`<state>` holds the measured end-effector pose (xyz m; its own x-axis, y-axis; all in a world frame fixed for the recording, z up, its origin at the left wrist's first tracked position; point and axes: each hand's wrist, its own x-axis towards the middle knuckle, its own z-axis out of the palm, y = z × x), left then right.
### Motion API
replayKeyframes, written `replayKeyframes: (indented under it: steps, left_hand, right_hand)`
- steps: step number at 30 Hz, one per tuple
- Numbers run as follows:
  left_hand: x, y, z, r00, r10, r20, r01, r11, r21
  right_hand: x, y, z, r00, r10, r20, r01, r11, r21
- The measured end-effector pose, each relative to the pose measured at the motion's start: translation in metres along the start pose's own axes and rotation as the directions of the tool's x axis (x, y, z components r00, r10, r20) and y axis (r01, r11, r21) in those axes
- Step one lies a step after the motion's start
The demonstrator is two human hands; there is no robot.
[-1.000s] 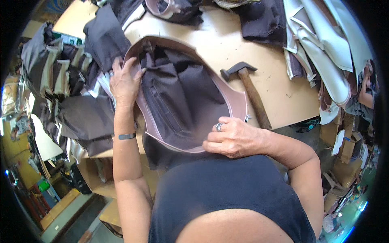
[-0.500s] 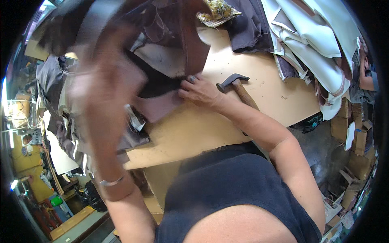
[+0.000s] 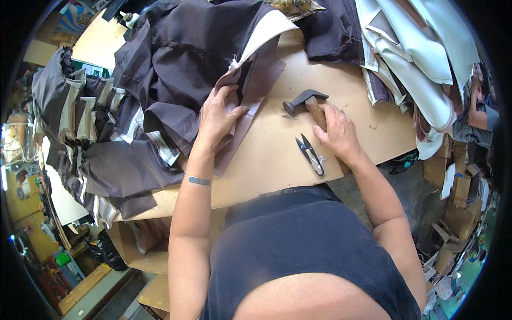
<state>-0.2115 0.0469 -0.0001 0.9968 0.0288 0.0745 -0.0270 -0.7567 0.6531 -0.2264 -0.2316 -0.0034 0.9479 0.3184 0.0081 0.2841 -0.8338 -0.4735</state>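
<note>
My left hand (image 3: 217,118) grips the edge of a large dark brown piece of leather-like material (image 3: 184,58), thumb and fingers closed over a folded strip. A white underside (image 3: 266,33) shows along its far right border. My right hand (image 3: 340,133) is wrapped round the wooden handle of a hammer (image 3: 317,111), close below its dark metal head. The hammer lies on the tan tabletop (image 3: 272,154), its handle running toward the near edge, partly under my hand. Thread snips (image 3: 310,154) rest just left of that hand, blades pointing away from me.
Heaped dark pieces with pale strips (image 3: 80,112) cover the left of the table. White sheets (image 3: 410,53) hang over its right end, beside a folded dark piece (image 3: 332,32). Cardboard boxes (image 3: 461,178) stand at right. A co-worker's arm (image 3: 476,104) shows at the far right.
The dark brown piece has been turned over and laid down leftward, uncovering the snips. My left hand has come down onto its edge; my right hand has left it and moved right onto the hammer.
</note>
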Motion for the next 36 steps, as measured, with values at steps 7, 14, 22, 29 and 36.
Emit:
replayKeyframes:
  steps: [7,14,22,29,36]
  left_hand:
    - [0.002,-0.004,-0.001,0.996,-0.08,0.05,0.08,0.997,0.015]
    - [0.003,-0.008,0.003,0.999,-0.05,0.022,0.05,0.999,0.001]
    - [0.001,-0.009,0.002,0.998,-0.068,0.015,0.068,0.998,-0.012]
    - [0.003,-0.01,0.002,0.999,-0.047,0.0,0.047,0.998,-0.031]
    - [0.002,-0.009,0.0,0.998,-0.068,0.015,0.068,0.997,-0.048]
  right_hand:
    - [0.037,-0.05,-0.026,0.93,-0.298,-0.214,0.304,0.953,-0.007]
    - [0.041,-0.056,0.0,0.91,-0.414,0.0,0.409,0.898,-0.165]
    - [0.036,-0.067,-0.007,0.903,-0.423,0.083,0.431,0.882,-0.192]
    - [0.034,-0.065,0.004,0.856,-0.512,0.075,0.516,0.836,-0.186]
    - [0.023,-0.07,0.015,0.794,-0.6,0.096,0.607,0.777,-0.167]
